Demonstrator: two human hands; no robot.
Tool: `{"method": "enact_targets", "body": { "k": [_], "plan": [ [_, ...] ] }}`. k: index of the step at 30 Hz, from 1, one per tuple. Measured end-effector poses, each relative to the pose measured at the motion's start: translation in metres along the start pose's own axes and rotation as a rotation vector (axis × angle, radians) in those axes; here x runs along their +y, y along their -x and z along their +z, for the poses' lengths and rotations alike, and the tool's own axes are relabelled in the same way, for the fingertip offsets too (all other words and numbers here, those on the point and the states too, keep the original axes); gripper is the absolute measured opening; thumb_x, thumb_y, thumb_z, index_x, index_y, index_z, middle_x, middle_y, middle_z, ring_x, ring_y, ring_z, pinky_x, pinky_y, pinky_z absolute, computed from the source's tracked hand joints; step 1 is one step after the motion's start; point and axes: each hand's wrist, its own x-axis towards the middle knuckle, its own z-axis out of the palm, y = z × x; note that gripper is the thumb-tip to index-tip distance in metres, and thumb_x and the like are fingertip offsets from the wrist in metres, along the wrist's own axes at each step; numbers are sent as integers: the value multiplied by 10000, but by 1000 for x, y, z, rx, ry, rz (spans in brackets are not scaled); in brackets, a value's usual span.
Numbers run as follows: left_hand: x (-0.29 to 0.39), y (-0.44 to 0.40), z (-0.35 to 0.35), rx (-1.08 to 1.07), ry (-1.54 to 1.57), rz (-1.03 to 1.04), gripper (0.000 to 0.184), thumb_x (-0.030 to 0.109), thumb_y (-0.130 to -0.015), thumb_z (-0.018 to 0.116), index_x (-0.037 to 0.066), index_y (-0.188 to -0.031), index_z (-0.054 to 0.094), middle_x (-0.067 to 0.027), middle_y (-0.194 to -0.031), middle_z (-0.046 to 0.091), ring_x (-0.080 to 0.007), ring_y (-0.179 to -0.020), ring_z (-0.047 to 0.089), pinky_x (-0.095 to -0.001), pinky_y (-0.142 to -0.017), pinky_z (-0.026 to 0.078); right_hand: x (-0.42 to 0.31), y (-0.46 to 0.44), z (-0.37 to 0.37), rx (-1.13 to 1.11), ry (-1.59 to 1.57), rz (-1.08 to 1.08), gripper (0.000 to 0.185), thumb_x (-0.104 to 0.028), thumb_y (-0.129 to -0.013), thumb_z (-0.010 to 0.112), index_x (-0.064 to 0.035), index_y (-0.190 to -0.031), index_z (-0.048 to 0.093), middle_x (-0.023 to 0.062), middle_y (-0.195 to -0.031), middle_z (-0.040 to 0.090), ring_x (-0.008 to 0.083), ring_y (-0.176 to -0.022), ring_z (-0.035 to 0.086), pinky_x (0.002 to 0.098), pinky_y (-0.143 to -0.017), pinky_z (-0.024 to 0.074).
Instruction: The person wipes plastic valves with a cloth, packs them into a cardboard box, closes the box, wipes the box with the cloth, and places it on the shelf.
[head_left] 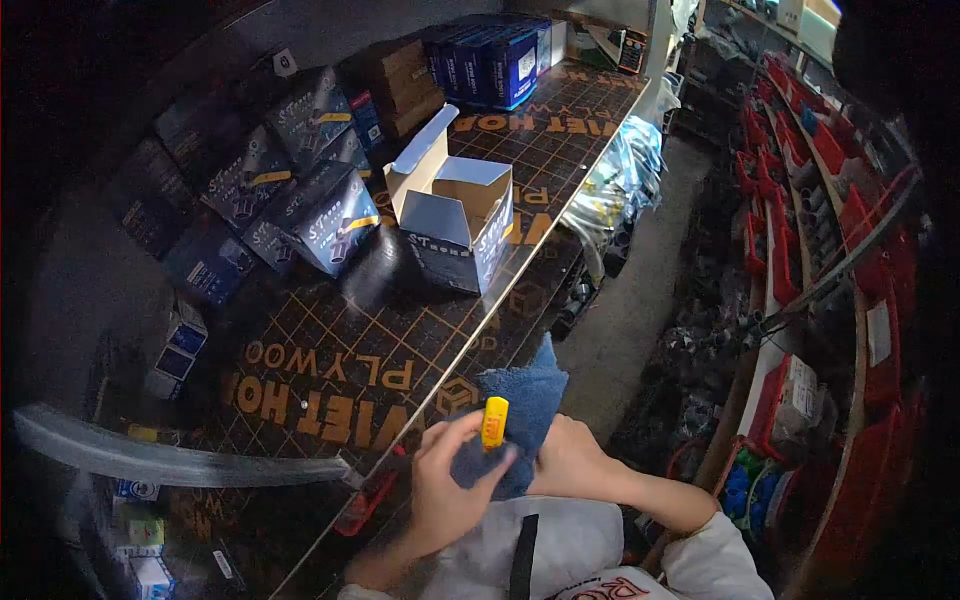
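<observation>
My left hand (448, 490) pinches a small yellow object (494, 422) with reddish print on its face; its exact kind I cannot make out. Right behind it hangs a blue cloth (530, 395), a towel-like rag with a pointed top corner. My right hand (577, 462) is closed on the cloth's right side, its fingers partly hidden by the fabric. The left fingers and thumb lie against the cloth's lower part. Both hands are close together in front of my body, beside the bench edge.
An open cardboard box (445, 250) stands on the dark plywood bench (330, 385). Closed dark boxes (330, 220) are stacked left, and blue boxes (500, 70) stand at the back. A grey curved bar (200, 460) crosses the lower left. Red bins (770, 240) line shelves beyond the aisle.
</observation>
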Motion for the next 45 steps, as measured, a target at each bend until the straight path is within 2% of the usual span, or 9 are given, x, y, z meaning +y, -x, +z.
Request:
{"method": "enact_targets", "body": {
  "k": [4, 16, 22, 26, 29, 30, 32, 37, 45],
  "plan": [
    [3, -8, 3, 133, 325, -161, 287, 92, -786, 669, -33, -1016, 553, -85, -898, 612, -128, -837, 581, -258, -767, 442, -11, -3, 2, 217, -52, -50, 399, -286, -656, 681, -87, -977, 553, 200, -789, 614, 397, -786, 590, 473, -671, 481],
    [14, -32, -2, 244, 410, -173, 118, 91, -871, 550, -13, -914, 586, -36, -825, 593, -91, -780, 550, -233, -717, 431, -22, 5, -11, 135, 53, -115, 755, -371, -585, 751, -115, -1220, 433, 151, -1135, 544, 334, -971, 572, 412, -755, 494],
    [0, -51, -37, 463, 1010, -120, 185, 184, -915, 509, 0, -925, 528, -97, -820, 606, -199, -582, 582, -334, -652, 489, -20, 14, -18, -12, 265, -46, 583, -382, -578, 762, -53, -1022, 577, 161, -751, 636, 356, -692, 623, 408, -651, 508],
    [-14, -54, -57, 425, 932, 23, 380, 355, -970, 352, -7, -1022, 451, -150, -677, 589, -251, -626, 615, -409, -672, 523, 5, 24, -1, -88, -238, -186, 559, -387, -608, 773, 37, -916, 578, 145, -626, 614, 339, -579, 615, 386, -579, 501],
    [-24, -43, -16, -181, 1345, -86, 612, 525, -858, 475, -14, -1143, 419, -257, -1045, 570, -353, -992, 570, -472, -885, 465, 17, 24, 26, 75, -705, -498, 642, -415, -641, 770, 12, -1054, 528, 116, -754, 625, 272, -632, 621, 378, -554, 492],
    [-33, -38, 3, -416, 1441, -86, 717, 584, -801, 526, -10, -1182, 404, -283, -1182, 515, -376, -1113, 513, -482, -943, 430, 15, 24, 30, -156, -1211, -500, 680, -425, -670, 738, 3, -1124, 469, 135, -831, 606, 255, -684, 613, 361, -537, 484],
    [-8, -26, 27, -156, 1361, -155, 881, 600, -672, 675, -13, -1237, 390, -232, -1245, 478, -324, -1170, 465, -453, -997, 372, 12, 22, 34, -682, -2190, -415, 760, -444, -727, 674, -14, -1264, 350, 171, -986, 568, 222, -788, 595, 328, -503, 468],
    [-10, -16, 27, -41, 875, 69, 834, 407, -700, 751, -12, -1304, 356, -154, -1281, 435, -244, -1191, 427, -373, -1011, 322, 25, 25, 24, -129, -1627, 88, 818, -371, -720, 647, 1, -1355, 292, 166, -1267, 478, 277, -1043, 561, 403, -851, 496],
    [-3, -16, 4, 86, 722, 34, 668, 334, -701, 774, -25, -1199, 511, -115, -1119, 572, -176, -1016, 549, -305, -900, 415, 45, 8, 51, -374, -1875, -70, 855, -375, -676, 686, -78, -1376, 295, 178, -1256, 483, 304, -1043, 552, 435, -868, 466]
  ]
}}
